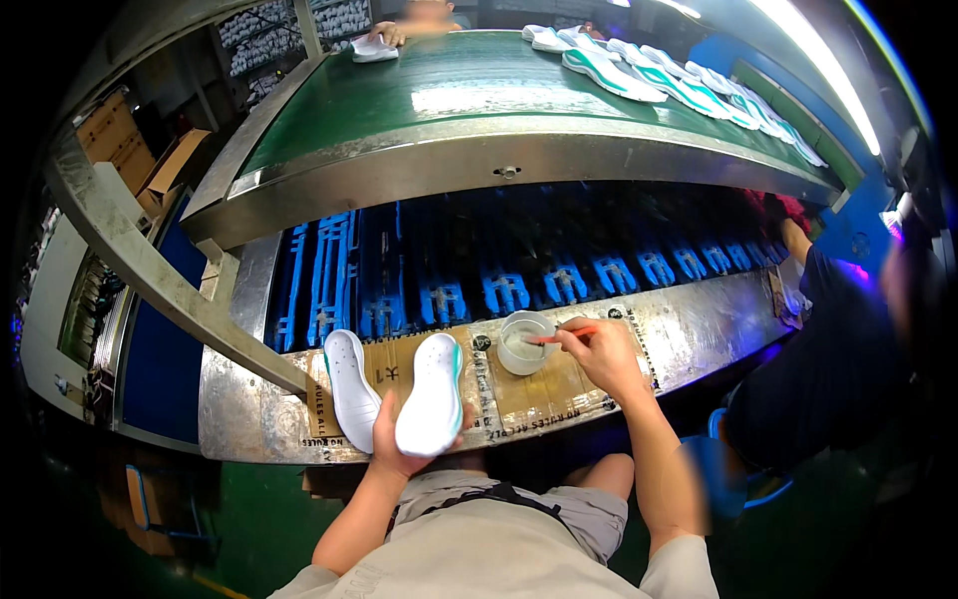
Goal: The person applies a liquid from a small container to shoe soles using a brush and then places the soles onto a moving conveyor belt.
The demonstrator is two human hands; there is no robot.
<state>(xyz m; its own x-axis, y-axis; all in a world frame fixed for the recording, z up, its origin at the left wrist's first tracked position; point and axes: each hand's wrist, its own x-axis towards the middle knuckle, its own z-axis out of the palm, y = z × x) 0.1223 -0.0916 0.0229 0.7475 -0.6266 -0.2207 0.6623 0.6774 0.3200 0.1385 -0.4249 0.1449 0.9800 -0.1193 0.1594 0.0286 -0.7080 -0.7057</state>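
Observation:
My left hand is closed around the heel end of a white shoe sole with a teal stripe along its edge. A second white sole, dotted with small holes, lies on the bench just left of it. In my right hand is a brush with a red handle. The brush tip is inside a white plastic cup of pale liquid, standing on brown cardboard taped to the metal bench.
A green conveyor belt with a metal edge runs above the bench, carrying several white-and-teal soles. Beneath it are blue slatted carriers. A metal post slants at the left. Another person sits at the right; a co-worker's hand touches a sole opposite.

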